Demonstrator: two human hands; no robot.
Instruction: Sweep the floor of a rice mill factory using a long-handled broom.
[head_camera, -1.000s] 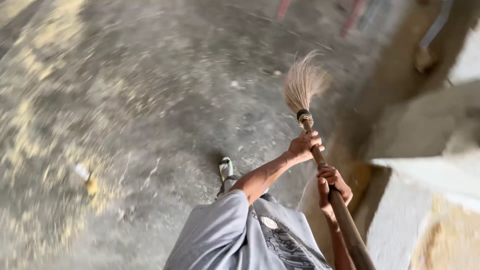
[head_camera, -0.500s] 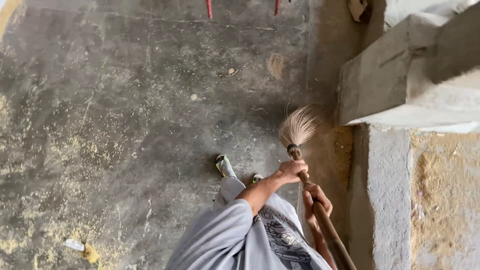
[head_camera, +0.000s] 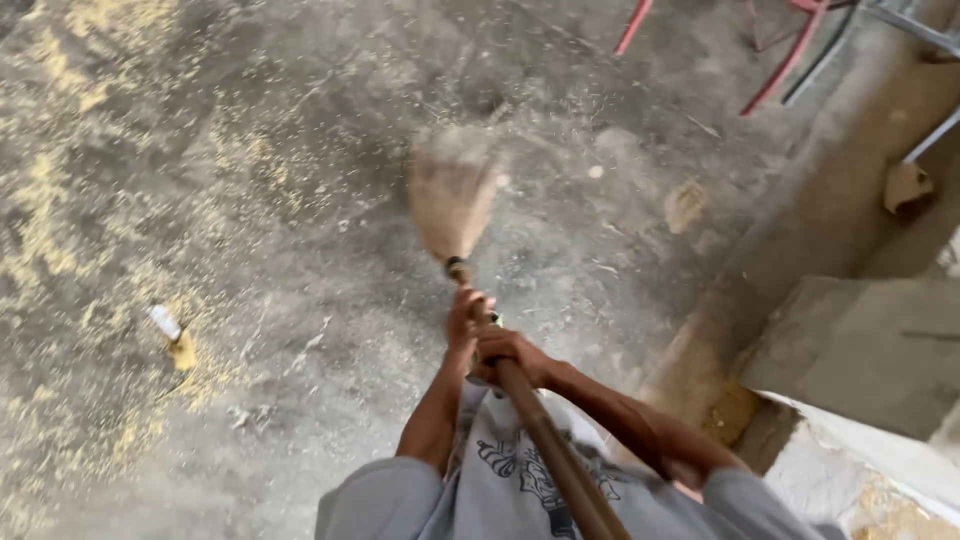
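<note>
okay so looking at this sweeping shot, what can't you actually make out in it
- Broom head, head view: motion blur smears the bristles, so whether they touch the floor cannot be told.
- Broom handle: its upper end is cut off by the bottom edge.
- Left hand: partly hidden behind the right hand and the handle.
- Red legs, top right: cut off by the top edge, so the furniture cannot be identified.
- Small white scrap: too small to identify.

Both bare forearms stretched forward and down, left hand (head_camera: 462, 322) closed around the broom handle (head_camera: 545, 440) further along, right hand (head_camera: 508, 352) gripping just behind it, hands touching
</note>
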